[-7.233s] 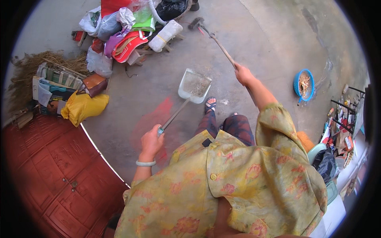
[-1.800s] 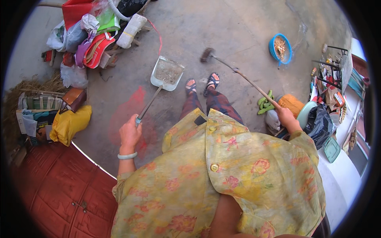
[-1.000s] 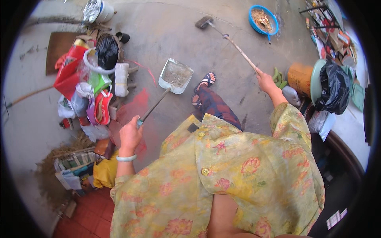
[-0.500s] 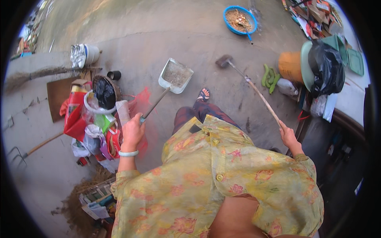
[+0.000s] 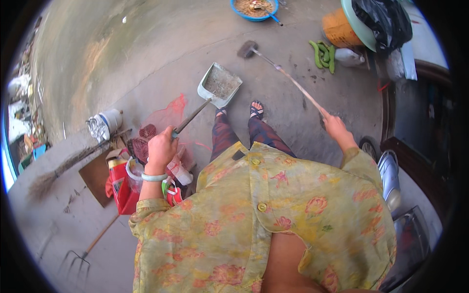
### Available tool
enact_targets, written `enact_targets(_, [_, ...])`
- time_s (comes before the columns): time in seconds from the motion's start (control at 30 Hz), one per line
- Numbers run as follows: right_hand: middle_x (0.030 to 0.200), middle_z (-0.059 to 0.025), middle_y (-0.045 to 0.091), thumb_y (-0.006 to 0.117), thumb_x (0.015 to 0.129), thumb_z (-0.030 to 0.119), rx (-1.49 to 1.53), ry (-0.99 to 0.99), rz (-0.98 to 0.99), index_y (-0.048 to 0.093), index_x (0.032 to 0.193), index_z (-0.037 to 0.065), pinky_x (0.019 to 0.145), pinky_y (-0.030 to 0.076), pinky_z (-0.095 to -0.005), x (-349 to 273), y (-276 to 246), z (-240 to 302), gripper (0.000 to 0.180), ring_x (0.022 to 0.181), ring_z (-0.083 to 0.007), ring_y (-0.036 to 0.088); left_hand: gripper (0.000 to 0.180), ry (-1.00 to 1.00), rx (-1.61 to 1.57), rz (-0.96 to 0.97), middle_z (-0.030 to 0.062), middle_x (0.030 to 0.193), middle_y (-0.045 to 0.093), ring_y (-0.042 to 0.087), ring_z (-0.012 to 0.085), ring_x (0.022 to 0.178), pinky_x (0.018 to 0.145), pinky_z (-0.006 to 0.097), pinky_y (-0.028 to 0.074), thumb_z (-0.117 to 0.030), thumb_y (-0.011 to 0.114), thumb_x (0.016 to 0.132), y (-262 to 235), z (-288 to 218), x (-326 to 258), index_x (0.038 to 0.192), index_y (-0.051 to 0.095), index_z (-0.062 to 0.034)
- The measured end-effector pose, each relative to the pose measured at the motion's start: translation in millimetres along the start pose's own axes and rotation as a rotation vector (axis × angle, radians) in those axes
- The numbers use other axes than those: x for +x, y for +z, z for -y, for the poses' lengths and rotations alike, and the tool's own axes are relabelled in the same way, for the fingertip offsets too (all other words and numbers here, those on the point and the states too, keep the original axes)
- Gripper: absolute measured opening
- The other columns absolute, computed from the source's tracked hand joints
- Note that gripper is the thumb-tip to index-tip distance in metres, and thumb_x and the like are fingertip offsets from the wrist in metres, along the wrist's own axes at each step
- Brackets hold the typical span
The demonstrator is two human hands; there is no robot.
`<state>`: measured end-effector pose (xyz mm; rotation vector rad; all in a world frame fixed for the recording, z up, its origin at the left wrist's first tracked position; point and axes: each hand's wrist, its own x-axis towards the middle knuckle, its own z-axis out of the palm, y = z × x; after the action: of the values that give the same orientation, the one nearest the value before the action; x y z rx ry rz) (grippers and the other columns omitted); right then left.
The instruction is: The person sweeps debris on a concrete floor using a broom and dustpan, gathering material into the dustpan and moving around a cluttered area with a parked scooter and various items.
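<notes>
The dustpan [image 5: 220, 84] hangs at twelve o'clock from the feet, just above the concrete floor [image 5: 161, 58], already holding grey dirt. The left hand [image 5: 161, 146] is clenched on its long handle; the right hand [image 5: 334, 128] grasps the broom [image 5: 286, 73], whose head sits at one o'clock, just beside the pan. The sweeping looks partly done, judging by the scattered specks at two o'clock.

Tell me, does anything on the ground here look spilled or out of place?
Yes. A red stain is smeared on the grey floor beside the dustpan that the left hand holds. A garden fork lies flat on the ground at lower left.
</notes>
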<state>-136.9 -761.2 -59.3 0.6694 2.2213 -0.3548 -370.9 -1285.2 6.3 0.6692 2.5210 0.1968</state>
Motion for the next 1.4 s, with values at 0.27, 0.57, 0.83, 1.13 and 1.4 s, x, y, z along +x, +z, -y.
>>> enact_targets(0.27, [0.081, -0.0201, 0.065, 0.05, 0.091, 0.013, 0.256, -0.1, -0.301, 0.044, 0.135, 0.011, 0.07, 0.05, -0.0456, -141, 88, -27, 0.044, 0.075, -0.0373, 0.064, 0.027, 0.279, 0.07, 0.102, 0.0156, 0.075, 0.064, 0.063, 0.0345, 0.069, 0.061, 0.045, 0.05, -0.016, 0.062, 0.077, -11, 13, 88, 0.102, 0.057, -0.0094])
enact_targets(0.57, [0.074, -0.0115, 0.058, 0.048, 0.091, 0.013, 1.121, 0.552, -0.161, 0.039, 0.139, 0.012, 0.043, 0.046, -0.034, -64, 99, 107, 0.049, 0.048, -0.0172, 0.052, 0.022, 0.575, 0.245, 0.206, 0.015, 0.082, 0.066, 0.064, 0.034, 0.079, 0.066, 0.046, 0.051, -0.01, 0.055, 0.078, -8, -36, 214, 0.1, 0.06, -0.0101])
enact_targets(0.83, [0.092, -0.029, 0.061, 0.05, 0.087, 0.015, 0.857, 0.451, -0.273, 0.039, 0.139, 0.009, 0.071, 0.05, -0.0466, -87, 221, 222, 0.053, 0.081, -0.0436, 0.061, 0.021, 0.647, 0.409, 0.371, 0.018, 0.1, 0.065, 0.063, 0.0322, 0.097, 0.082, 0.043, 0.051, -0.008, 0.051, 0.081, -1, -131, 263, 0.099, 0.061, -0.004])
enact_targets(1.13, [0.078, -0.0059, 0.063, 0.052, 0.092, 0.015, 1.402, 0.301, -0.114, 0.044, 0.136, 0.008, 0.061, 0.047, -0.0275, -236, 197, 252, 0.046, 0.065, -0.0075, 0.055, 0.02, 0.597, 0.415, 0.31, 0.016, 0.103, 0.065, 0.062, 0.033, 0.096, 0.08, 0.043, 0.051, -0.011, 0.052, 0.083, -1, -154, 283, 0.098, 0.062, -0.0044])
enact_targets(1.4, [0.073, -0.0221, 0.059, 0.054, 0.087, 0.017, 1.184, 0.543, -0.293, 0.046, 0.134, 0.009, 0.065, 0.048, -0.0369, -156, 185, 206, 0.048, 0.062, -0.0285, 0.056, 0.023, 0.618, 0.462, 0.328, 0.0169, 0.102, 0.065, 0.062, 0.0335, 0.098, 0.08, 0.043, 0.051, -0.011, 0.053, 0.081, -1, -170, 279, 0.101, 0.063, -0.006])
